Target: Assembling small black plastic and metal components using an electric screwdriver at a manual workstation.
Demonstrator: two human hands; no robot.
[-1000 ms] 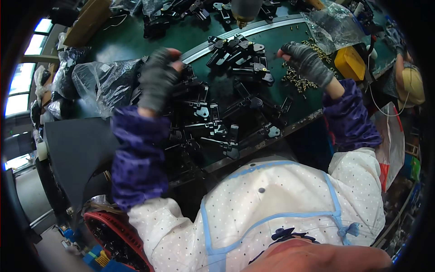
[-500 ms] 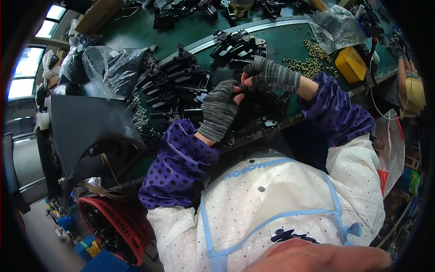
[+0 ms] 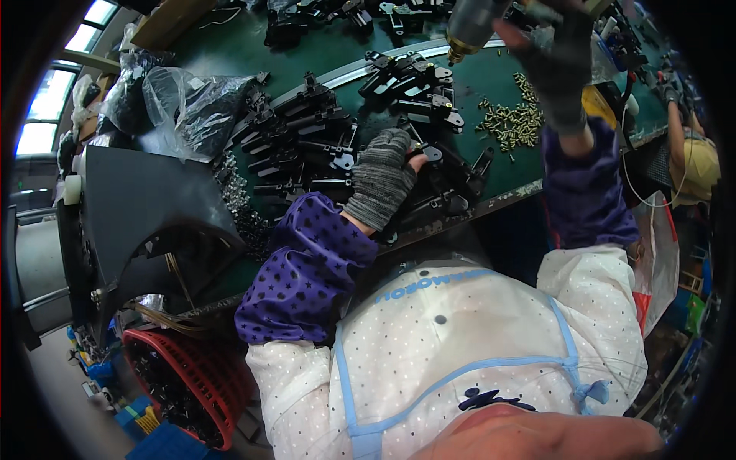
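Observation:
My left hand [image 3: 381,178], in a grey knit fingerless glove, is closed on a black metal bracket with a silvery holed tab [image 3: 432,154]; most of it is hidden under the hand. My right hand [image 3: 556,73], gloved alike, is raised at the top right and dark with motion blur. Its thumb lies against the side of a grey power screwdriver [image 3: 477,23] with a brass-coloured nose pointing down and left; its fingers are hard to see. Black metal brackets [image 3: 299,130] lie stacked left of my left hand, with several more [image 3: 414,80] beyond it.
Brass-coloured screws [image 3: 510,123] lie piled on the green table [image 3: 491,165] near a yellow container [image 3: 598,103]. Silvery small parts [image 3: 238,199] and a plastic bag [image 3: 184,115] are at the left. A red basket [image 3: 218,376] stands below. At far right is another person's arm [image 3: 676,142].
My right hand has left my left hand and gone up and right to the power screwdriver, which has shifted right and tilted. My left hand stays nearly in place.

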